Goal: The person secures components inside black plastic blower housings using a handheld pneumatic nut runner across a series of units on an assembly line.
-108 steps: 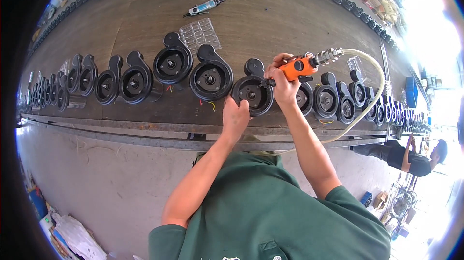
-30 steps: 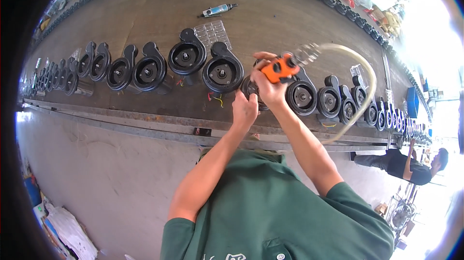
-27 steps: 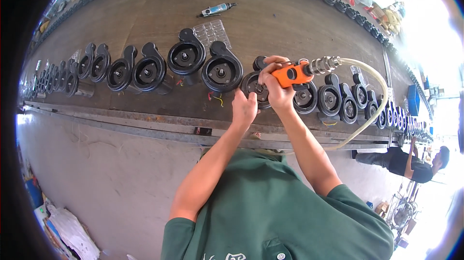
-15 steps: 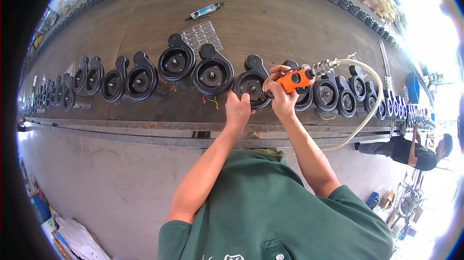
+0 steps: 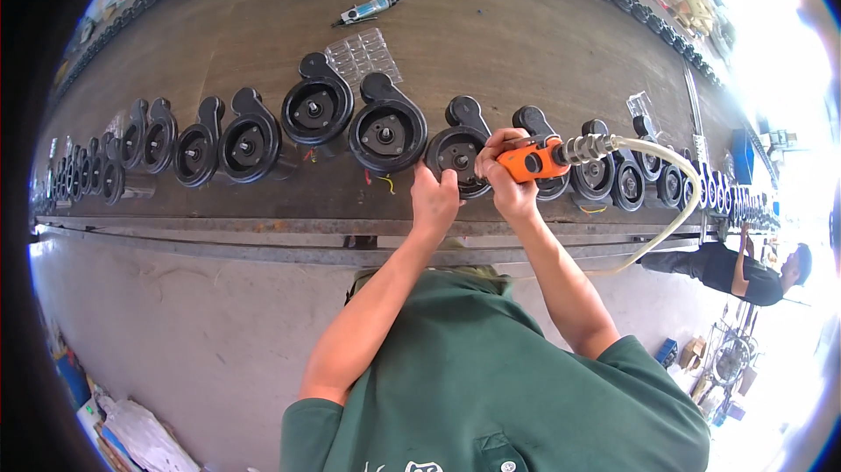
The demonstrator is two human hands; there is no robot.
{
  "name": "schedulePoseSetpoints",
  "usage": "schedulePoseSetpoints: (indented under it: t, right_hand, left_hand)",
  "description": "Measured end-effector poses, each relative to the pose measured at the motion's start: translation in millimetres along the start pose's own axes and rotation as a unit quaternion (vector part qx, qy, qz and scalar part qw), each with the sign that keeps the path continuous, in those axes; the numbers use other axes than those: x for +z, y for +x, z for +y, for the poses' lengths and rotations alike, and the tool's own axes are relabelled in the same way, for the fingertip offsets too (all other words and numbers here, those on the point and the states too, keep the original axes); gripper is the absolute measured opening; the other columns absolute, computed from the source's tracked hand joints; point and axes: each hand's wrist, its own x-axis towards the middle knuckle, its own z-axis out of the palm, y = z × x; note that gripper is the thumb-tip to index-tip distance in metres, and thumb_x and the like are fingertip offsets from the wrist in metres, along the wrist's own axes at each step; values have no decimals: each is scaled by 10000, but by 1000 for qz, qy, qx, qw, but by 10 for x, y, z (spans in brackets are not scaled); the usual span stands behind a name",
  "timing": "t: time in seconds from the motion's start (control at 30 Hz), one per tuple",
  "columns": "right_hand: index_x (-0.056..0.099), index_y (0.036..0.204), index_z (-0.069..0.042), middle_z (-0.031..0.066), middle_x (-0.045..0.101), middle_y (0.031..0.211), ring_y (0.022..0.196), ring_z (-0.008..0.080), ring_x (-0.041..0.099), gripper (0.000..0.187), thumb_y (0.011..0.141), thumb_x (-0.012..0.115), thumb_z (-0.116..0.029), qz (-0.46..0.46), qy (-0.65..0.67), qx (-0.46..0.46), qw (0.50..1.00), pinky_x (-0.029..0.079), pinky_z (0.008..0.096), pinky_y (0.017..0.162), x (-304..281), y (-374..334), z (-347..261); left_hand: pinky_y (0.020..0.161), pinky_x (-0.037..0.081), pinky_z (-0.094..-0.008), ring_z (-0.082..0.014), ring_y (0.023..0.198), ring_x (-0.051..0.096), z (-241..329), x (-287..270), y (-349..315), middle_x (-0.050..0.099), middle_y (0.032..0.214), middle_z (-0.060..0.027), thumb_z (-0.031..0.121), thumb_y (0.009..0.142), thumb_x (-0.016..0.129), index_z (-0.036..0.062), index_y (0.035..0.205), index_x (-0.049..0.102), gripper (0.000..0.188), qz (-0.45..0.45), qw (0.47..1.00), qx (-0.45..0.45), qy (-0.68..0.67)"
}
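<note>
My right hand (image 5: 511, 184) is wrapped round an orange air tool (image 5: 531, 161). A clear hose (image 5: 692, 187) runs from its metal coupling and curves down to the right. The tool's tip is hidden by my fingers, over the right side of a black blower housing (image 5: 452, 141). My left hand (image 5: 435, 200) grips the lower left rim of that housing, thumb up over the edge. To its left stands another round black housing (image 5: 385, 134) with a metal shaft in its middle and thin coloured wires below. A further housing (image 5: 529, 120) is partly covered by the tool.
Rows of similar housings (image 5: 250, 146) line the bench (image 5: 236, 42), near and far. A second, blue-grey air tool (image 5: 370, 9) lies behind a clear plastic tray (image 5: 363, 56). The bench's metal front edge (image 5: 219, 231) is close to my forearms. Another person (image 5: 745, 272) stands at the far right.
Both hands keep their hold on the housing and the orange tool. The tool has tilted, its hose end now slightly lower. The view has shifted slightly.
</note>
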Motion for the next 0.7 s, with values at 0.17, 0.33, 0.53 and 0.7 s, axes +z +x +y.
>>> schedulePoseSetpoints:
  t: [0.17, 0.33, 0.53, 0.7]
  right_hand:
    - [635, 950, -9, 61, 620, 884, 789, 152, 621, 163, 796, 677, 24, 32, -66, -21, 997, 515, 313, 705, -85, -110, 154]
    - [644, 1013, 15, 56, 656, 925, 765, 120, 617, 221, 793, 667, 27, 92, -94, -34, 991, 514, 286, 710, 47, -6, 1]
    - [557, 1129, 21, 62, 648, 849, 729, 111, 615, 323, 821, 635, 76, 52, 147, -155, 976, 525, 274, 713, -92, 17, -711]
    - [581, 1096, 5, 68, 652, 826, 737, 136, 636, 289, 823, 677, 15, 61, 22, -173, 983, 541, 286, 697, -1385, -187, -847]
  left_hand:
    - [634, 652, -362, -237, 902, 700, -10, 34, -5, 645, 1202, -193, 109, 926, 540, -22, 1441, 418, 546, -23, 999, -22, 5]
    - [599, 638, -346, -236, 829, 721, -91, 92, 31, 683, 1150, -185, 116, 943, 547, -11, 1427, 432, 514, -31, 999, 16, -21]
    - [678, 650, -396, -267, 996, 702, -60, 10, 58, 555, 1339, -172, 133, 980, 596, 6, 1463, 345, 559, -45, 994, -74, -63]
    - [1106, 379, -473, -350, 1376, 401, 161, 345, -611, 501, 1398, -233, 126, 886, 734, 7, 1454, 446, 648, 188, 817, 376, 395]
